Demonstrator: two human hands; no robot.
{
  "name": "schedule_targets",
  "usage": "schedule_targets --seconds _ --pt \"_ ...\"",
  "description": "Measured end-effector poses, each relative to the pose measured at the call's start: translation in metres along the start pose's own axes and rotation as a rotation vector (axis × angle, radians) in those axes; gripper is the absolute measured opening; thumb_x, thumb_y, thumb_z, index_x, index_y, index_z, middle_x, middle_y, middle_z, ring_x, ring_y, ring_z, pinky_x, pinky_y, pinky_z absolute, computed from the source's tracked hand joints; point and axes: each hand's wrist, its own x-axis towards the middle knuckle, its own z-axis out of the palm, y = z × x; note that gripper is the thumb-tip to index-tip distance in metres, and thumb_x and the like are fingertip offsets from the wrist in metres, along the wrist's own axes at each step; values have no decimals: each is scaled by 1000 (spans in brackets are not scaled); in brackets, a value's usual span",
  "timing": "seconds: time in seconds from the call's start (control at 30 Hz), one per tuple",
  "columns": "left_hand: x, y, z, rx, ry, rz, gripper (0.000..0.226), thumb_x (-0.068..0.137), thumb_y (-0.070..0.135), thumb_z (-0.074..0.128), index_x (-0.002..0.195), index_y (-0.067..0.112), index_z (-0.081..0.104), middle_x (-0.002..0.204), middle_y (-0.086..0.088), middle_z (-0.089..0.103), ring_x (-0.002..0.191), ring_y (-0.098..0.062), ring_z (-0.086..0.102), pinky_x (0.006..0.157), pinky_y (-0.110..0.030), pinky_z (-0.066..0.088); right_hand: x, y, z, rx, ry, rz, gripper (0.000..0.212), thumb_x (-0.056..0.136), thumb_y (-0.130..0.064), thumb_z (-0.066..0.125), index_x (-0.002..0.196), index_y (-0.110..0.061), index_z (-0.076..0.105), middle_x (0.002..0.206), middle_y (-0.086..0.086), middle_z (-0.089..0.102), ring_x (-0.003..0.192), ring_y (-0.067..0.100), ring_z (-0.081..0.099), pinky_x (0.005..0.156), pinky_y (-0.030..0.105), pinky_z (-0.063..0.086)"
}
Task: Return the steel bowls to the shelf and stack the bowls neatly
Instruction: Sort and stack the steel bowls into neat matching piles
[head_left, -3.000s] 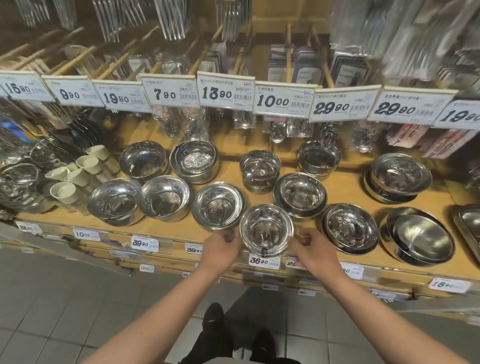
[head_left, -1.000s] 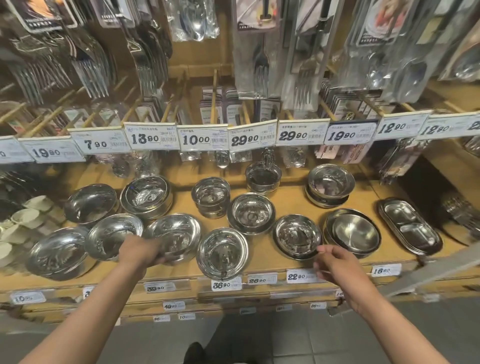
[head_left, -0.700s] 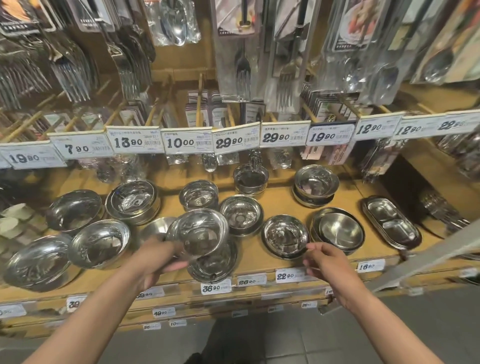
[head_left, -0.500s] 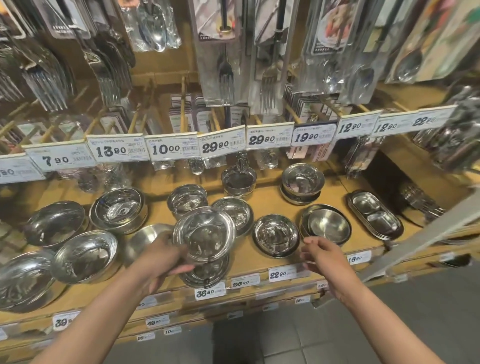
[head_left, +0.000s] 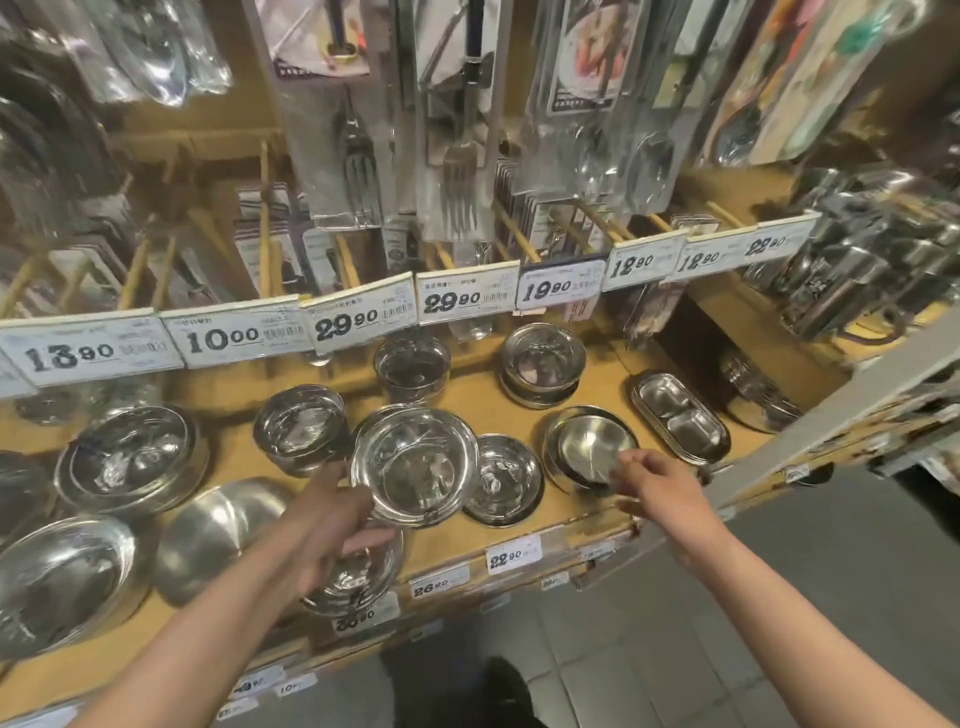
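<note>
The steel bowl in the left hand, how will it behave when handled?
The steel bowl is probably rigid and light. Its polished surface may slip in the left hand, which holds only its rim. It likely nests into similar bowls.

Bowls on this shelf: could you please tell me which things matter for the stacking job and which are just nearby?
Job:
- lifted bowl, held by left hand
- bowl below it
- right hand, near shallow bowl

Nearby:
- divided tray
- price tags
- packaged forks
</note>
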Motion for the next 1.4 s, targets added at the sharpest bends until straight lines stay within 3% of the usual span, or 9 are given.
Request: schedule_targets --seconds 0.1,0.33,0.43,0.6,0.73,0.87,1.07,1.27,1.4 --pt "8 5 12 15 11 -8 55 96 -4 58 145 14 42 112 -24 73 91 -36 76 99 -53 54 49 -22 2 -31 -33 -53 14 102 -20 56 96 -17 68 91 4 71 82 18 68 66 30 59" --pt "18 13 55 -107 167 23 28 97 -4 57 113 19 55 86 -12 79 88 -34 77 63 -31 64 156 -51 27 -188 -100 -70 57 94 -34 65 143 -11 47 118 6 66 107 27 66 99 46 53" --pt "23 11 70 -155 238 41 32 98 -4 55 95 28 51 69 -3 77 86 -35 77 62 -33 64 180 -53 42 -279 -83 -90 59 93 -38 69 136 -2 52 109 4 59 99 24 59 84 34 46" --pt "23 6 77 -225 288 44 32 94 -7 58 116 16 54 86 -12 79 87 -34 77 63 -31 64 195 -53 54 -290 -218 26 39 96 -23 68 122 6 65 109 18 71 88 29 69 87 34 58" --pt "18 3 68 -273 299 36 48 91 -5 63 129 20 47 101 -18 78 92 -37 76 89 -42 61 202 -56 51 -187 -238 44 40 97 -2 61 134 10 52 111 18 61 61 9 60 42 7 44" --pt "8 -3 49 -277 347 51 47 88 -12 60 126 13 49 95 -16 79 90 -36 76 86 -43 61 197 -60 44 2 -172 117 46 91 -8 73 134 -8 56 119 15 68 87 28 74 50 24 61" --pt "-12 -19 4 -270 420 0 43 91 -17 51 116 17 51 119 -17 67 96 -35 74 63 -33 65 171 -48 30 -68 -186 104 36 85 -1 77 115 1 58 103 27 71 76 35 75 61 40 64" --pt "-21 -39 -42 -214 393 -54 64 86 -22 50 141 11 42 133 -24 60 93 -40 75 85 -52 61 94 -53 52 -15 -273 130 21 92 2 69 103 -12 60 85 21 74 58 21 75 44 25 58" --pt "-17 -50 -57 -217 386 -42 50 91 -17 50 132 10 45 119 -23 68 88 -37 76 68 -47 64 45 -59 85 7 -363 109 21 94 5 63 107 -10 64 86 18 74 65 22 74 48 27 61"
